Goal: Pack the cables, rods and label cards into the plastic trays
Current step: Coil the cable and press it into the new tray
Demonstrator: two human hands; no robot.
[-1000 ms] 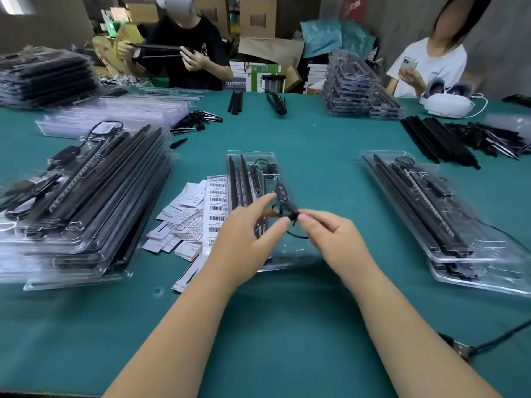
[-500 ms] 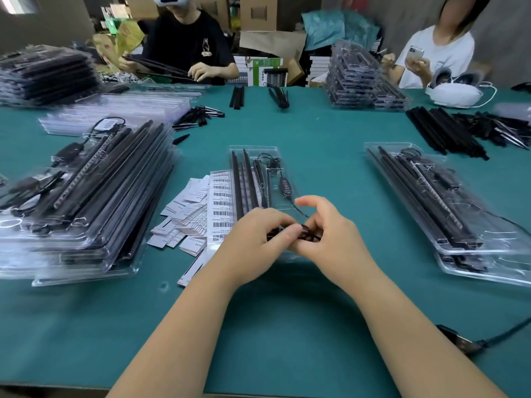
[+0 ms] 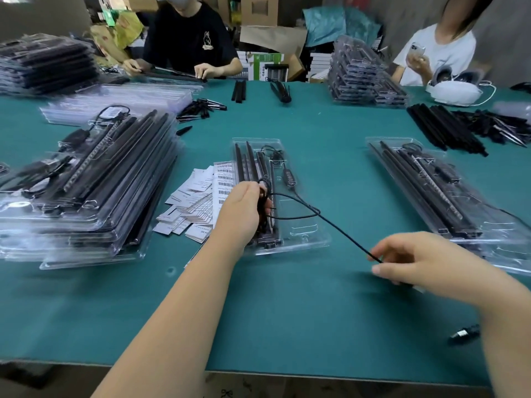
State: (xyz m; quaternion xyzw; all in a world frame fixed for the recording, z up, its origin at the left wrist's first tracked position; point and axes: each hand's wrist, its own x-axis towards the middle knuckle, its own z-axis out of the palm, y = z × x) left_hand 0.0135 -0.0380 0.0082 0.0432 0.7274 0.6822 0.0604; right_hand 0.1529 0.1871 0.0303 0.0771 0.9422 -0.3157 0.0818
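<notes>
Head view, landmark: clear plastic tray (image 3: 304, 239) in the middle of the green table (image 3: 287, 311), straight ahead of me.
My left hand (image 3: 244, 211): was over the tray's left half, fingers curled tight round a small coil of the black cable (image 3: 339, 231), gripping it.
My right hand (image 3: 416, 259): was off the tray's near right corner, above the table, thumb and forefinger pinching the cable's free run; other fingers loosely bent.
Cable: ran taut from the coil in my left hand, across the tray's near right part, down to my right pinch; another loop of it went up to the inline controller (image 3: 290, 176) lying in the tray's right side.
Rods (image 3: 244, 168): black, lay lengthwise in the tray's left slots.
Label cards (image 3: 198, 202): loose white barcode pile, just left of the tray, touching its left edge.
Filled tray stack (image 3: 86, 191): well left of the tray, rods and cables inside.
Second filled trays (image 3: 448, 196): well right of the tray, angled.
Loose rod bundle (image 3: 442, 127): far right beyond the tray.
Empty clear trays (image 3: 115, 101): beyond and left of the tray.
Plug end (image 3: 464, 333): on the table, near right of the tray, by my right forearm.
Two people: sat across the table beyond the tray, one handling a tray, one holding a phone.
</notes>
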